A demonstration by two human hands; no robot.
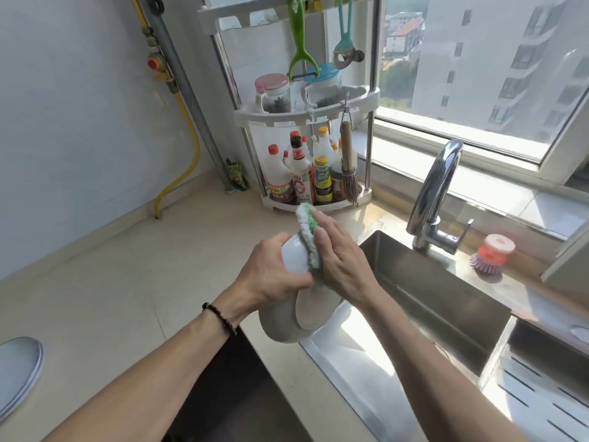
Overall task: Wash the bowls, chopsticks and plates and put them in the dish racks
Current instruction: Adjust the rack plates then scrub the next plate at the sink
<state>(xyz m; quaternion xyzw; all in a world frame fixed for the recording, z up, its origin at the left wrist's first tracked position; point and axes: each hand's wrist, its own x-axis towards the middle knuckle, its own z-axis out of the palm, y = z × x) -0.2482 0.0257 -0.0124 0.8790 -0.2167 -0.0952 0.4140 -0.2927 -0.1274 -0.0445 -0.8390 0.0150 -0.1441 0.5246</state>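
Two hands (274, 269), two bowls (294, 256), one cloth (307, 240), one faucet (436, 193), two jars (274, 92).

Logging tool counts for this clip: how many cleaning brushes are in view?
2. A red-capped dish brush stands on the ledge right of the faucet. A bristle brush hangs from the corner rack beside the bottles. Others may be hidden.
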